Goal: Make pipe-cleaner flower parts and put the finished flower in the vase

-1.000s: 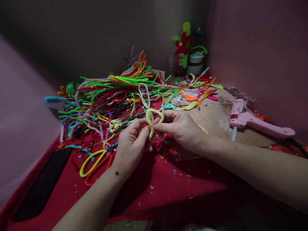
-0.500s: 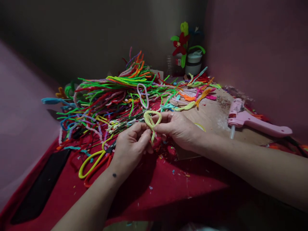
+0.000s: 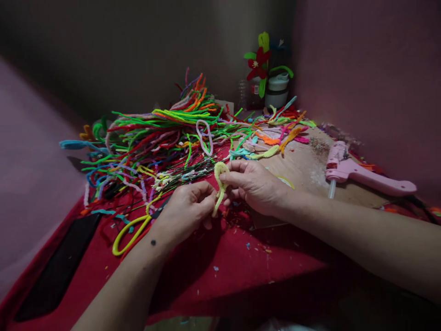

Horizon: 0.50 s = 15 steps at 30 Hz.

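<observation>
A pale yellow pipe cleaner [image 3: 219,202], bent into a narrow loop with a short tail hanging down, is between my two hands above the red cloth. My right hand [image 3: 253,186] pinches the loop between thumb and fingers from the right. On the other side, my left hand [image 3: 189,204] has its thumb and finger closed at the tail, and its fingertips are partly hidden. Behind my left wrist lie scissors [image 3: 120,243] with a yellow handle loop. A lilac pipe cleaner loop [image 3: 211,142] rests on the pile just beyond my hands.
A big heap of coloured pipe cleaners [image 3: 165,122] spreads across the back. At right, a pink glue gun [image 3: 368,174] lies on a brown board [image 3: 299,168]. A black flat object [image 3: 58,271] is at left. A red pipe cleaner flower [image 3: 259,63] stands near a lidded cup [image 3: 277,89].
The yellow loop has turned and narrowed, now seen more edge-on, with its tail swung lower left. My left hand has shifted slightly, covering more of the scissors.
</observation>
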Each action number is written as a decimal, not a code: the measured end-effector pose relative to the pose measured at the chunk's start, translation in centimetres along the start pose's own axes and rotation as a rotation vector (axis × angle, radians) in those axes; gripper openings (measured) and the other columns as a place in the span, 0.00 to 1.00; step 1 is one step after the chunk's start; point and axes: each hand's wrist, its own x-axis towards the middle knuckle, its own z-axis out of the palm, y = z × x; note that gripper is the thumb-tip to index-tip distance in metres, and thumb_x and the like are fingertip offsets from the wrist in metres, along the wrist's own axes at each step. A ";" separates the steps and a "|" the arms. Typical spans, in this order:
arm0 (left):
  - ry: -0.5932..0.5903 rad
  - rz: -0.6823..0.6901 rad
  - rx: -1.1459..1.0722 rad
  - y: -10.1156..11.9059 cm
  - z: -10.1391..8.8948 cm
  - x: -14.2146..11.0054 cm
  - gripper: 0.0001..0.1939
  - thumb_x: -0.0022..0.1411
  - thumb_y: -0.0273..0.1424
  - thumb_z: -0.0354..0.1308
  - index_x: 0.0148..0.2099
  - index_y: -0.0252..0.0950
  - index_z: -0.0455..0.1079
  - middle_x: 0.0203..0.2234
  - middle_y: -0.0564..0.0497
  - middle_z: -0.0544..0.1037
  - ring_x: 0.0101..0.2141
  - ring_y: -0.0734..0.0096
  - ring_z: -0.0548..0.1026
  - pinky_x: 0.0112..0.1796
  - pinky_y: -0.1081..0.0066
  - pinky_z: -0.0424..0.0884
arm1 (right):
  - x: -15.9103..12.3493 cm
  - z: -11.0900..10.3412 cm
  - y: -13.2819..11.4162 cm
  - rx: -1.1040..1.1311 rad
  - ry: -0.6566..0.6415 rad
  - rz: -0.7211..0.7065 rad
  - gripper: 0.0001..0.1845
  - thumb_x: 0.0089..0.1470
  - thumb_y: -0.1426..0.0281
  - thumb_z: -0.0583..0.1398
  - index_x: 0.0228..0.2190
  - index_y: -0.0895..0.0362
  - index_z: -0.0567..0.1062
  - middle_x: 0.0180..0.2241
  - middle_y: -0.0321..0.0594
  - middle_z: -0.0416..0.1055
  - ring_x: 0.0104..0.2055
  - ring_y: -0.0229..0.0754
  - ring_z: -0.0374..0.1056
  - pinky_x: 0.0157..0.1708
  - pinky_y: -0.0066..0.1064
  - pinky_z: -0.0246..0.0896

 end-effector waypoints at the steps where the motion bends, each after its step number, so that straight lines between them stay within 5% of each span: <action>1: -0.029 -0.009 0.010 0.0 -0.2 0.0 0.08 0.57 0.31 0.51 0.27 0.35 0.65 0.18 0.56 0.71 0.15 0.79 0.68 0.17 0.80 0.60 | 0.1 0.0 0.0 0.005 0.004 0.002 0.05 0.44 0.74 0.60 0.25 0.58 0.66 0.19 0.30 0.66 0.18 0.32 0.64 0.18 0.25 0.64; 8: -0.180 -0.076 0.023 0.0 -1.1 -0.1 0.08 0.56 0.32 0.52 0.28 0.34 0.67 0.17 0.56 0.69 0.15 0.80 0.66 0.16 0.80 0.59 | 0.3 -0.1 0.1 -0.006 0.015 0.004 0.05 0.44 0.75 0.60 0.23 0.59 0.67 0.18 0.31 0.66 0.18 0.32 0.64 0.18 0.25 0.64; 12: 0.128 0.074 0.058 0.0 -1.4 0.1 0.08 0.56 0.31 0.54 0.34 0.34 0.73 0.17 0.55 0.70 0.17 0.80 0.65 0.19 0.80 0.60 | 0.0 -0.2 0.1 -0.136 -0.001 -0.034 0.04 0.45 0.75 0.60 0.23 0.59 0.69 0.18 0.31 0.66 0.17 0.30 0.62 0.18 0.23 0.61; 15: 0.319 0.136 -0.154 0.0 -1.1 0.0 0.12 0.55 0.34 0.58 0.41 0.35 0.74 0.20 0.54 0.71 0.18 0.81 0.63 0.19 0.80 0.60 | -0.3 -0.3 0.0 -0.284 -0.047 -0.041 0.04 0.46 0.75 0.60 0.21 0.60 0.70 0.17 0.31 0.65 0.16 0.29 0.61 0.17 0.22 0.58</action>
